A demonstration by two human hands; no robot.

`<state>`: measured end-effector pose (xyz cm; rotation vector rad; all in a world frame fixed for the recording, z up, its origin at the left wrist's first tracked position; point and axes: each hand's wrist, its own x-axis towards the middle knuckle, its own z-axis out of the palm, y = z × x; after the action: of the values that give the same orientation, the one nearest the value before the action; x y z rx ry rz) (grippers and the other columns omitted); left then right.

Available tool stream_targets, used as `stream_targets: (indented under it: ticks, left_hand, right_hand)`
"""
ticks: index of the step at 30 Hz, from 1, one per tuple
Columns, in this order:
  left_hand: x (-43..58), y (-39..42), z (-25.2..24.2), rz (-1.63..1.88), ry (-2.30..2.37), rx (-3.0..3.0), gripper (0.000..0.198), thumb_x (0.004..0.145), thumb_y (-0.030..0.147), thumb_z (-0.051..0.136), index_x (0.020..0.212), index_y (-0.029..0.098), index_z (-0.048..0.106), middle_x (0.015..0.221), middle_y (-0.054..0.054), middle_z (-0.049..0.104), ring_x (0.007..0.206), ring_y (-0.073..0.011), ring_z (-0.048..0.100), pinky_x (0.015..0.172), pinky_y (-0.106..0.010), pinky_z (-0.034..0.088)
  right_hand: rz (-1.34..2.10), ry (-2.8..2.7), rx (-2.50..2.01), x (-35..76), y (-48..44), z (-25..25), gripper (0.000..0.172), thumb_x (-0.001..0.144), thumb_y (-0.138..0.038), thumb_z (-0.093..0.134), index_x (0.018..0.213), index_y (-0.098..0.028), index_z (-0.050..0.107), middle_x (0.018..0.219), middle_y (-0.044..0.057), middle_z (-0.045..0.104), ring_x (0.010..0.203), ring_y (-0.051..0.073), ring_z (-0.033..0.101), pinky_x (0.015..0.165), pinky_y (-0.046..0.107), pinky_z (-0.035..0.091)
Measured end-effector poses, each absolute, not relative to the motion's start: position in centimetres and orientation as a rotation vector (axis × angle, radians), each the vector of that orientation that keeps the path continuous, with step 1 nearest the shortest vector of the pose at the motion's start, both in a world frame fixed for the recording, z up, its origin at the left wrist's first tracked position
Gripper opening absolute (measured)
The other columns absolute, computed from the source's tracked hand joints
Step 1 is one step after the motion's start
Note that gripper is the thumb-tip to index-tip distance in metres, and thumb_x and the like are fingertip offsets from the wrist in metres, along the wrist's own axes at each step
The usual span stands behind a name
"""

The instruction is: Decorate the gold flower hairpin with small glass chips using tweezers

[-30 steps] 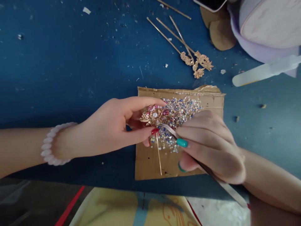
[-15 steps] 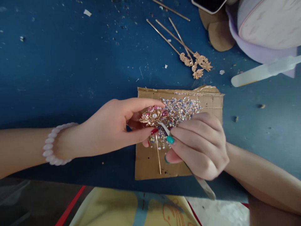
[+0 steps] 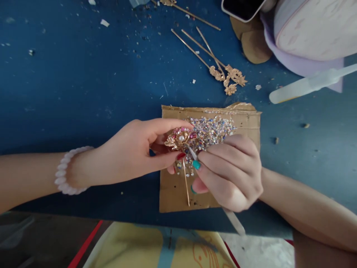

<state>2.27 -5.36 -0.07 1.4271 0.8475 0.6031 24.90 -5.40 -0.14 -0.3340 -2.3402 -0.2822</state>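
Observation:
My left hand pinches a gold flower-shaped hairpin between thumb and fingers, its head up and its thin stick pointing down toward me. A pearl sits at the flower's centre, with pink stones around its upper part. Closed around a pair of metal tweezers is my right hand; the tweezers' tip is at the lower right edge of the flower. Whether the tip grips a stone is too small to tell. Beneath both hands lies a cardboard sheet with a spread of small multicoloured rhinestones.
Several gold hairpins lie beyond the cardboard. To the right is a translucent white plastic tube. A phone, brown rounded pieces and a pale round case stand at the back right. Scraps dot the blue table.
The view has shifted slightly. My right hand and the tweezers have turned a little, their tip staying by the flower's lower right edge. My left hand keeps hold of the hairpin.

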Motion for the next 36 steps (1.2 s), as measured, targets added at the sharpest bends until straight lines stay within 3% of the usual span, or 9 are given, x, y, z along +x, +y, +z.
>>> stream_targets:
  ticks: [8, 18, 24, 30, 36]
  left_hand:
    - [2.3, -5.4, 0.0, 0.593, 0.857, 1.417, 0.041, 0.087, 0.019, 0.071, 0.127, 0.026, 0.064, 0.088, 0.006, 0.08, 0.061, -0.0126, 0.077, 0.065, -0.018, 0.063]
    - [2.4, -4.8, 0.0, 0.592, 0.759, 1.207, 0.041, 0.087, 0.01, 0.068, 0.125, 0.025, 0.061, 0.081, 0.007, 0.076, 0.061, -0.0136, 0.076, 0.06, -0.019, 0.063]
    - [1.9, -5.0, 0.1, 0.587, 0.765, 1.278, 0.04, 0.091, 0.016, 0.068, 0.13, 0.022, 0.06, 0.091, 0.001, 0.078, 0.061, -0.0124, 0.075, 0.061, -0.019, 0.064]
    - [1.7, -5.1, -0.2, 0.564, 0.735, 1.348, 0.048, 0.093, 0.014, 0.063, 0.138, 0.027, 0.056, 0.094, 0.002, 0.076, 0.063, -0.0121, 0.074, 0.064, -0.018, 0.065]
    - [1.8, -5.1, -0.3, 0.575, 0.717, 1.333, 0.041, 0.093, 0.015, 0.065, 0.131, 0.028, 0.058, 0.101, 0.002, 0.076, 0.064, -0.0124, 0.075, 0.065, -0.02, 0.066]
  right_hand:
    - [-0.276, -2.363, -0.314, 25.2, -5.3, 0.3, 0.035, 0.101, -0.023, 0.052, 0.066, -0.024, 0.052, 0.062, -0.002, 0.061, 0.057, 0.014, 0.049, 0.049, 0.034, 0.038]
    - [-0.309, -2.375, -0.281, 25.2, -5.7, -0.3, 0.008, 0.089, -0.018, 0.061, 0.082, -0.021, 0.059, 0.073, 0.002, 0.064, 0.065, 0.017, 0.052, 0.054, 0.033, 0.035]
    - [-0.288, -2.359, -0.285, 25.1, -5.7, -0.3, 0.008, 0.089, -0.019, 0.059, 0.081, -0.02, 0.059, 0.07, 0.002, 0.063, 0.064, 0.017, 0.051, 0.055, 0.033, 0.034]
    - [-0.341, -2.319, -0.291, 24.8, -6.0, -0.5, 0.012, 0.091, -0.019, 0.057, 0.079, -0.021, 0.059, 0.07, 0.002, 0.063, 0.065, 0.016, 0.051, 0.058, 0.033, 0.036]
    - [-0.397, -2.27, -0.32, 24.5, -6.3, -1.0, 0.011, 0.087, -0.017, 0.059, 0.077, -0.021, 0.057, 0.068, 0.001, 0.061, 0.066, 0.016, 0.05, 0.059, 0.033, 0.035]
